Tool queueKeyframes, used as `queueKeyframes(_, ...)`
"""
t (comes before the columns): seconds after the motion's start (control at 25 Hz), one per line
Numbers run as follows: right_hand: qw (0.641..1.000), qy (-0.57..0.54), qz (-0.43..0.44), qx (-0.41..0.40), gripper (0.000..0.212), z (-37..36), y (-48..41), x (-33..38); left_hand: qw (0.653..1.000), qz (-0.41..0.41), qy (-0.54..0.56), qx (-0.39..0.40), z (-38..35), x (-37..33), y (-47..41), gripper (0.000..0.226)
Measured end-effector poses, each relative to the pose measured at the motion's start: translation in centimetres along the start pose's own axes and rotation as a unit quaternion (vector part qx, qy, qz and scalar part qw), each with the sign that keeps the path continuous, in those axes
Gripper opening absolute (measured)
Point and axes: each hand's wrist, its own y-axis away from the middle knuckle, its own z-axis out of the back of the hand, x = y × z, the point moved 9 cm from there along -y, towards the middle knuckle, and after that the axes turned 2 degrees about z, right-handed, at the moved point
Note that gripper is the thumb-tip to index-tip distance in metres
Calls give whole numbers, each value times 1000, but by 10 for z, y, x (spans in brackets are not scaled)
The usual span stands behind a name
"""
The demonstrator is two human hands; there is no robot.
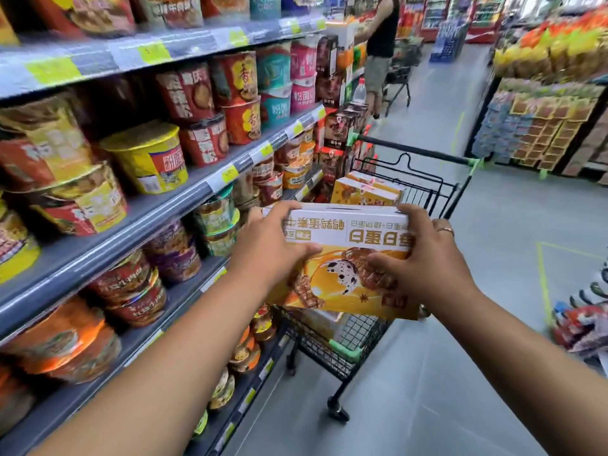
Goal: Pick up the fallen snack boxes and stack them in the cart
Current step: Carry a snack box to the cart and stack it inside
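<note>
While both arms reach forward, the left hand (273, 248) and the right hand (427, 258) grip a yellow-and-white snack box (342, 240) between them. The fingers curl over its top edge and the thumbs press on the printed face. It's up in the air, print upside down, over the near side of the black wire cart (358, 329). More matching boxes (365, 192) lie in the basket just beyond it. Noodle bowls (148, 159) crowd the shelves on the left, and up the aisle another shopper (381, 44) stands by a second cart (399, 74).
</note>
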Motion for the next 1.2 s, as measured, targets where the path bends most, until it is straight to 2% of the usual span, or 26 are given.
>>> queueKeyframes(0.32, 997, 4, -73, -21, 74, -58, -141, -67, 997, -43, 6, 65, -105, 7, -168, 69)
queueKeyframes(0.64, 980, 17, -195, -26, 70, -138, -267, -112, 977, -93, -50, 184, -216, 36, -333, 69)
queueKeyframes(0.84, 967, 53, -249, -15, 65, -175, -310, -142, 972, -91, -75, 205, -279, 58, -383, 65)
queueKeyframes(1.0, 961, 59, -271, 18, 62, -198, -334, -172, 964, -79, -79, 242, -315, 76, -398, 64)
queueKeyframes(1.2, 955, 51, -291, 19, 60, -220, -348, -203, 953, -85, -83, 279, -349, 75, -409, 66)
